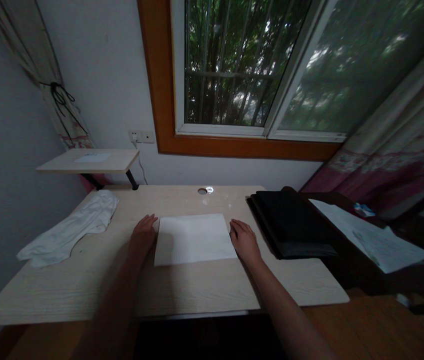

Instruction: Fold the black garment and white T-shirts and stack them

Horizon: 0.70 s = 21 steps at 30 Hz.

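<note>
A blank white sheet of paper (195,240) lies flat on the pale wooden desk (196,292), straight in front of me. At its left edge rests my left hand (144,232), fingers stretched out along the desk and holding nothing. My right hand (245,240) lies by the sheet's right edge, fingers loosely extended and slightly bent, with nothing seen in it. Whether those fingertips touch the paper I cannot tell.
A crumpled white cloth (72,230) lies at the left, near a small raised shelf (91,162) bearing a slip of paper. Black folders (290,222) are stacked at the right. Beyond them, another sheet (369,237) lies on a dark surface. A cable hole (202,191) sits at the back.
</note>
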### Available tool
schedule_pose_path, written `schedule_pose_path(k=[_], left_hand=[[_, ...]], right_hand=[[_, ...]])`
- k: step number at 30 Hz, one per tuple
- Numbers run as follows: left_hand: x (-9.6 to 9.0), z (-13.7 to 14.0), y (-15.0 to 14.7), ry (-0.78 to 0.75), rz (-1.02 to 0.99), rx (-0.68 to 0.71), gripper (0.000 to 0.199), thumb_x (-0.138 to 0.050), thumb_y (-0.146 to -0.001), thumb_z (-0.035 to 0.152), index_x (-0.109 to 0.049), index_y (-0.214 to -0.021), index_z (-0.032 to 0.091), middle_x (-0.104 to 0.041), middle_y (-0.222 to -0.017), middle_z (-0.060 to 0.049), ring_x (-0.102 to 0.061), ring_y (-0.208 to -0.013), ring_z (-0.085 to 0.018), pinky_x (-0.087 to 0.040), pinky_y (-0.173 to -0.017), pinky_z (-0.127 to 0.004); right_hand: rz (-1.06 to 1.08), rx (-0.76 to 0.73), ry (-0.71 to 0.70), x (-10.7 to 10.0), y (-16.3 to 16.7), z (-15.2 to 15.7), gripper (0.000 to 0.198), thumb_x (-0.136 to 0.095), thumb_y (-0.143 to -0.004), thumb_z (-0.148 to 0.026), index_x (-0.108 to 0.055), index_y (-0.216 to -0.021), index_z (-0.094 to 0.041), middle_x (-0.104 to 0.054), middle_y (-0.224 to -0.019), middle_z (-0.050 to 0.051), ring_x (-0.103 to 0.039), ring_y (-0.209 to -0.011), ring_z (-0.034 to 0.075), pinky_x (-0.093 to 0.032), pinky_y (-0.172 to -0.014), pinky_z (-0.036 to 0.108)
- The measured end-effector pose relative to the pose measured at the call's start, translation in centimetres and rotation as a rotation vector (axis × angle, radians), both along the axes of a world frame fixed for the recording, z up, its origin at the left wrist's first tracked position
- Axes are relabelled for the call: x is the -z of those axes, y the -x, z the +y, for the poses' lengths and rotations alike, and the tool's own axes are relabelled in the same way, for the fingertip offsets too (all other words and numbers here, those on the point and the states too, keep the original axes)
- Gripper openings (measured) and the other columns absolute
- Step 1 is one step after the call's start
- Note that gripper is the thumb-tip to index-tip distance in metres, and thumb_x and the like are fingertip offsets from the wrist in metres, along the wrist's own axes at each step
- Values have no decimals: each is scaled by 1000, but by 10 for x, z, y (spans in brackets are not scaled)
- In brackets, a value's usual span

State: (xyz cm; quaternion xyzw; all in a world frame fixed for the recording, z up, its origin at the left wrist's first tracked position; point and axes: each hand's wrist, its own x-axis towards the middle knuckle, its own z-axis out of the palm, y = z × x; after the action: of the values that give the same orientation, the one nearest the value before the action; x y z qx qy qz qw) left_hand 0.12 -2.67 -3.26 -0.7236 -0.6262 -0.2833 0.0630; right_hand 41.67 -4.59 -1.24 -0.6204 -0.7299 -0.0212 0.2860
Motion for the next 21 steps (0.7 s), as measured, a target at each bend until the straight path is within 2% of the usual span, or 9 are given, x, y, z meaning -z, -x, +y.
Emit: schedule_pose_path(k=[12, 21], left_hand=[[3, 3, 1, -7, -1, 3, 50, -42, -83, 4, -70, -123, 16, -67, -136, -8, -56, -134, -22, -42, -118, -40], [-4, 1, -1, 38, 13, -9, 51, -41, -83, 2, -69, -124, 14, -66, -138, -9, -56, -134, -23, -42, -119, -41]], right_hand=[[23, 11, 11, -6, 3, -3, 38, -49, -95, -19, -71, -126, -19, -67, -133, 9, -58, -125, 26, -45, -110, 42], [34, 7, 20, -6, 2, -2, 39, -48, -95, -19, -70, -126, -19, -67, -133, 10, -57, -124, 26, -45, -110, 43]])
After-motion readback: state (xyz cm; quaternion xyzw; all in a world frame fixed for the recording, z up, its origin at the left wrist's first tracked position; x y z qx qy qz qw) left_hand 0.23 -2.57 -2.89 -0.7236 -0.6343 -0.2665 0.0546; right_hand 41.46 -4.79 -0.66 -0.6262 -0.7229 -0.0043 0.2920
